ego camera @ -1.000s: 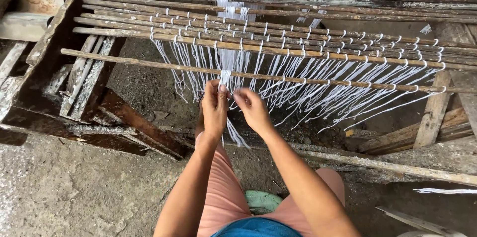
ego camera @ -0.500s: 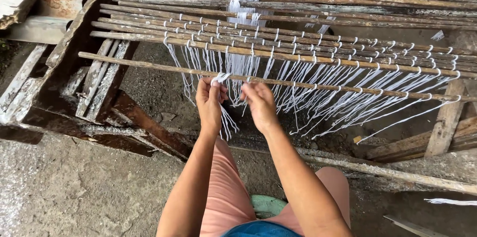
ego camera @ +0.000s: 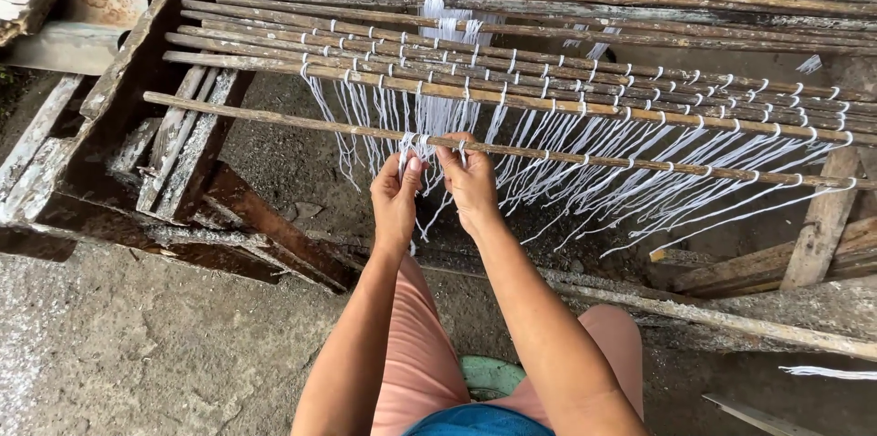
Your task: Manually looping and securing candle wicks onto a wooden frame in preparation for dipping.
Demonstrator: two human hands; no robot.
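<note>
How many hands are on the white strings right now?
2: the left hand and right hand side by side, pinching white strings at the nearest stick.

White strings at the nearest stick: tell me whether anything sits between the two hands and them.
Nothing visible does. The left hand and right hand are already pinching the white strings where they wrap the nearest wooden stick; other loose strands hang beside the hands, not in front of them.

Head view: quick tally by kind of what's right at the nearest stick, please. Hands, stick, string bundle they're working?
Bare hands at the stick: 2, left hand and right hand
Thin brown wooden stick: 1
White string bundle pinched at the stick: 1
Total: 4
</note>
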